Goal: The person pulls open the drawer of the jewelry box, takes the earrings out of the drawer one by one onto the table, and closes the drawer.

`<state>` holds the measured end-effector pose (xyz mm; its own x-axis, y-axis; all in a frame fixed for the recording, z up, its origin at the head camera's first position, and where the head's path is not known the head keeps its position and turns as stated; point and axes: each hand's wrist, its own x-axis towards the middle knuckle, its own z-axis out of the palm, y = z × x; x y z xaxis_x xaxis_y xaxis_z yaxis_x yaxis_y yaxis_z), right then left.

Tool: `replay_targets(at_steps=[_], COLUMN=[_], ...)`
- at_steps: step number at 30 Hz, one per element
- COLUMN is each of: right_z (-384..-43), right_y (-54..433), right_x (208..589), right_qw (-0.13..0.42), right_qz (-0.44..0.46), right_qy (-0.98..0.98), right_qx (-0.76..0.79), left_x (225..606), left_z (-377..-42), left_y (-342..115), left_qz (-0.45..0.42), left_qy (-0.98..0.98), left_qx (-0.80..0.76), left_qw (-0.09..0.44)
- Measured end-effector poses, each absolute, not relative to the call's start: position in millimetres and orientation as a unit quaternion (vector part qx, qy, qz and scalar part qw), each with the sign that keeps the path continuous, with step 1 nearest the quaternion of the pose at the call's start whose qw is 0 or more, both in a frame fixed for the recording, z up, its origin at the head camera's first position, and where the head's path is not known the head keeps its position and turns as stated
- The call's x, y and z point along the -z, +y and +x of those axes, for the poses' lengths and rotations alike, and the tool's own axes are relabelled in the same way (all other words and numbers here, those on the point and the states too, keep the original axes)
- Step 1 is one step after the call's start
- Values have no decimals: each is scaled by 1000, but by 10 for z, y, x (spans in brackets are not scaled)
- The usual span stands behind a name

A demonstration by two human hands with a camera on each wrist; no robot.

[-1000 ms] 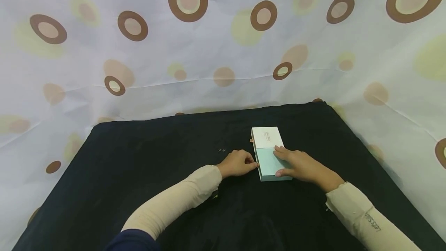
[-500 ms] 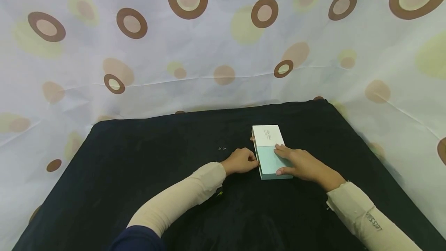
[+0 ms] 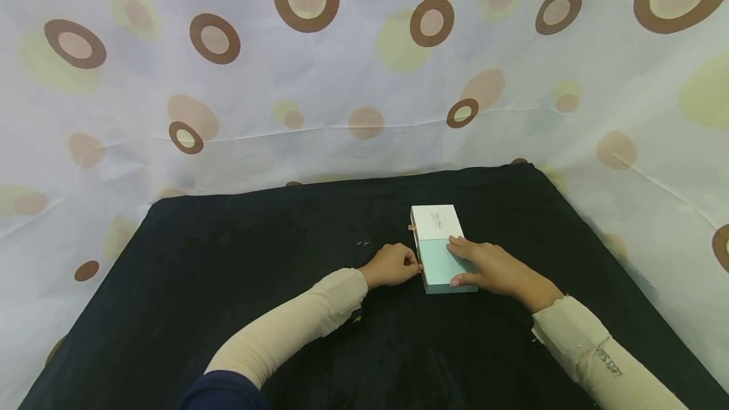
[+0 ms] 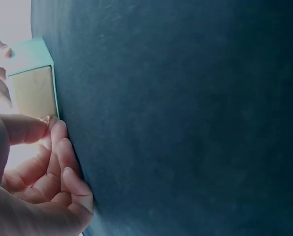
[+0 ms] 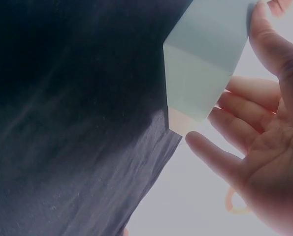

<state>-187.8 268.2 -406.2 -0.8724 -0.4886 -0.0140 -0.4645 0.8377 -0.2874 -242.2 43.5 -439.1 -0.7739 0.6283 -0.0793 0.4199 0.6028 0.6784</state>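
The box (image 3: 437,257) lies right of centre, long axis running up-frame; at its left side your left hand (image 3: 392,265) pinches what seems a ribbon (image 4: 46,118), your right hand (image 3: 494,269) resting on top, fingers spread.

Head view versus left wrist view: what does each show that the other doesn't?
Head only: the lettering on the white half of the mint-and-white rectangular box, and the white circle-patterned fabric backdrop.
Left wrist only: the box's beige side panel face-on, and the bare left hand from its palm side.
Both: the box's mint part, black cloth, left hand, part of the bare right hand.
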Motion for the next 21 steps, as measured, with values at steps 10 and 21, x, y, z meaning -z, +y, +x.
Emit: replay_targets(at_steps=[10,21], right_z=[-1882,-1882], right_y=[2672,2676], right_x=[4052,4056], right_qw=[44,41], right_qz=[-252,-251], right_qy=[957,957], right_qx=[136,140], left_x=[4404,4401], left_z=[-2397,-2407], left_y=[392,264], left_qz=[291,311], left_qy=[887,892], left_qx=[-330,-305], left_qw=[143,124])
